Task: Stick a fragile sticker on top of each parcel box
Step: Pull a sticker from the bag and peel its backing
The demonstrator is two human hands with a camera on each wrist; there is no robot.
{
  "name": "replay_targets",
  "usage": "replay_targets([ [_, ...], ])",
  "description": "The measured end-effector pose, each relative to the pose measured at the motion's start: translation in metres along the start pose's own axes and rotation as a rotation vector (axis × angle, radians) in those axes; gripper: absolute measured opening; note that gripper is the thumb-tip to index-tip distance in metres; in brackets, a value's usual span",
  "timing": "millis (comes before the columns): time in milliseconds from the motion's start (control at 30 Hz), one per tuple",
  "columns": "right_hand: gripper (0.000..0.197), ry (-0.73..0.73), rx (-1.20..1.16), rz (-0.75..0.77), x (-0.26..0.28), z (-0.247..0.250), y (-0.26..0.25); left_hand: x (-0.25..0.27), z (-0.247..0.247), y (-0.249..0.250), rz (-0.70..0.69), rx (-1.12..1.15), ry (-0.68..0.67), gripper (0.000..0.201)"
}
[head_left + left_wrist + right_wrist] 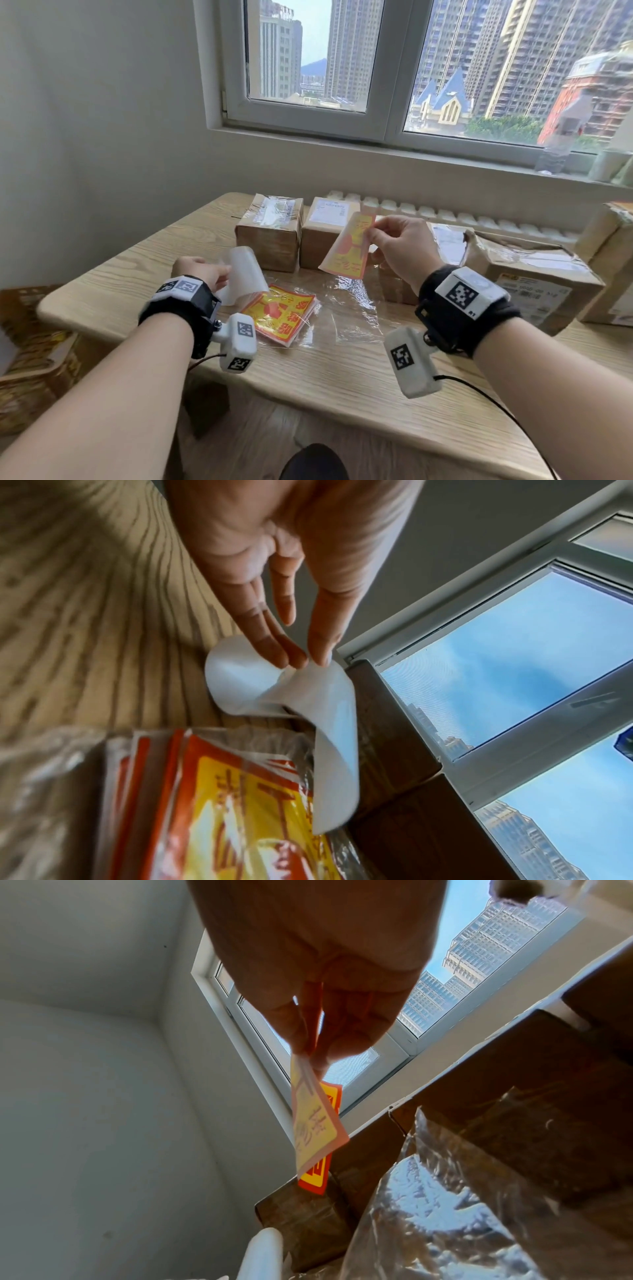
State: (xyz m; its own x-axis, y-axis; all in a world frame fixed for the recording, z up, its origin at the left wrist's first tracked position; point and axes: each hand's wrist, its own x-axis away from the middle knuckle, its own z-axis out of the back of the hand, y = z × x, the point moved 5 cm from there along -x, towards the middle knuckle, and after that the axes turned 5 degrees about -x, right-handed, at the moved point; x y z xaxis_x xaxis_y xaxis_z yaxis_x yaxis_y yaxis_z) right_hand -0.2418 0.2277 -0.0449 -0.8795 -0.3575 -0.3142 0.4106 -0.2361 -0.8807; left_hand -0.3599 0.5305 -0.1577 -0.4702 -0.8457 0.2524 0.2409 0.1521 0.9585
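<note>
Above the boxes, right hand [399,245] pinches a yellow-and-red fragile sticker [347,245]; left hand [202,272] pinches curled white backing [245,274].

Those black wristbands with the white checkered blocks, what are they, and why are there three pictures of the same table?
No machine here: a person works with bare hands, and each wristband carries a small camera. One picture comes from a head camera looking down; the other two look along each hand. The right hand pinches a peeled yellow and red fragile sticker, seen up close from the right wrist. The left hand holds the curled white backing paper by its fingers. On the wooden table lie a pack of more stickers in clear wrap and several brown parcel boxes, none yet showing a sticker on top.
</note>
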Motion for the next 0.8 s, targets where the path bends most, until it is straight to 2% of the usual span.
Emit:
replay_targets([
  [67,0.012,-0.003,0.000,-0.003,-0.002,-0.001,0.002,0.000,0.000,0.002,-0.012,-0.035,0.032,0.064],
  [167,0.012,-0.008,0.003,-0.004,-0.003,-0.002,0.004,0.002,-0.002,0.007,-0.034,-0.072,0.049,0.053],
  [333,0.011,-0.004,-0.006,-0.001,-0.004,0.001,0.006,0.011,-0.003,0.015,-0.127,-0.181,0.060,0.021],
  [533,0.017,0.007,0.016,0.034,-0.003,0.007,0.006,0.029,-0.006,0.030,-0.211,-0.271,0.043,0.014],
  [700,0.017,0.025,-0.006,0.058,-0.001,0.018,-0.006,0.065,-0.031,0.064,-0.322,-0.303,-0.091,0.012],
  [800,0.009,0.032,-0.016,0.090,0.001,0.025,-0.016,0.096,-0.064,0.091,-0.364,-0.342,-0.293,0.011],
])
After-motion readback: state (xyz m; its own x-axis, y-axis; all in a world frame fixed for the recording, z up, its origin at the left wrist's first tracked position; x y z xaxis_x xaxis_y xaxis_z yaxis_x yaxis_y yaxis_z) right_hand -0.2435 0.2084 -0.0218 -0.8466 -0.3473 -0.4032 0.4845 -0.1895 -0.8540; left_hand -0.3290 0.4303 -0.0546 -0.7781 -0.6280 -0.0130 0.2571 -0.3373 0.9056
